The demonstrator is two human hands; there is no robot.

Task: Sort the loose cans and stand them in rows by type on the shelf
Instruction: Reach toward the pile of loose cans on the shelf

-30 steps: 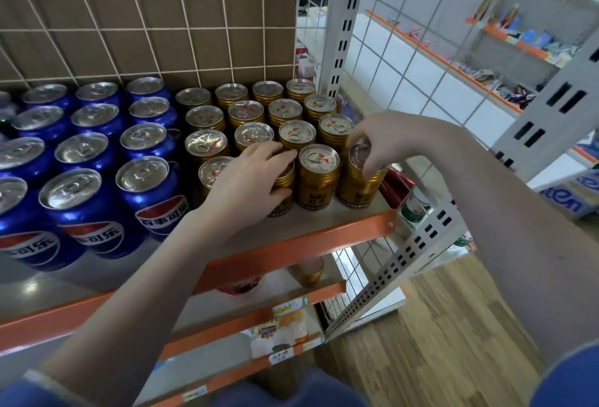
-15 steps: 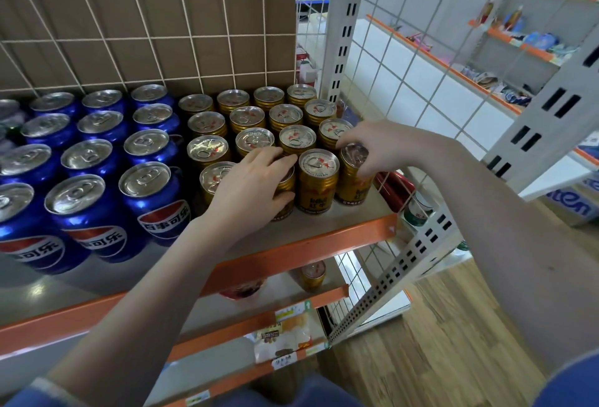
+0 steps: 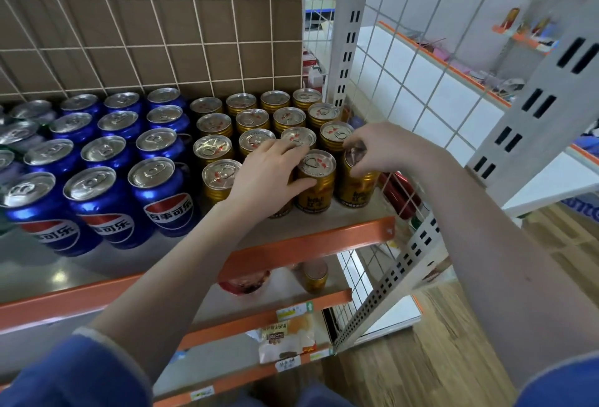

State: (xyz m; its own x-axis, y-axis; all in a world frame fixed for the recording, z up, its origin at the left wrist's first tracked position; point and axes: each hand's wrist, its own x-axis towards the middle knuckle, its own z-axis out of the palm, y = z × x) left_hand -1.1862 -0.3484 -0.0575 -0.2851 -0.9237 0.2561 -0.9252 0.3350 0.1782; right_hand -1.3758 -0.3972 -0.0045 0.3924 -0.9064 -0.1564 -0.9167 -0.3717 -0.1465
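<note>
Here, on the grey top shelf (image 3: 291, 228) with its orange front lip, the far left edge shows a few silvery and green cans, too blurred to read. Next come the blue cans (image 3: 97, 202), squat aluminium cylinders with pull-tab lids, standing in neat rows; the front ones carry a red, white and blue roundel with Chinese characters. Right of them stand the gold cans (image 3: 214, 150), slimmer, glossy, with red marks on their silver lids, also in rows running back to a white wire grid (image 3: 162, 47) over brown board. The left hand (image 3: 265, 176) lies over a front-row gold can, hiding most of it, fingers loosely curled round its top and the thumb stretched out against the middle front can (image 3: 316, 183), whose dark label print is too small to make out. The right hand (image 3: 376, 150) pinches the rim of the end gold can (image 3: 355, 189) from above, fingers bent close around the lid; that can stands upright at the shelf's right corner, just beside the white slotted upright (image 3: 350, 30). Below, a lower shelf (image 3: 275, 286) holds one lone gold can (image 3: 314, 275) and a red packet, and lower still a pale snack bag hangs by yellow price tags. Wood-grain flooring (image 3: 437, 358) shows on the right.
</note>
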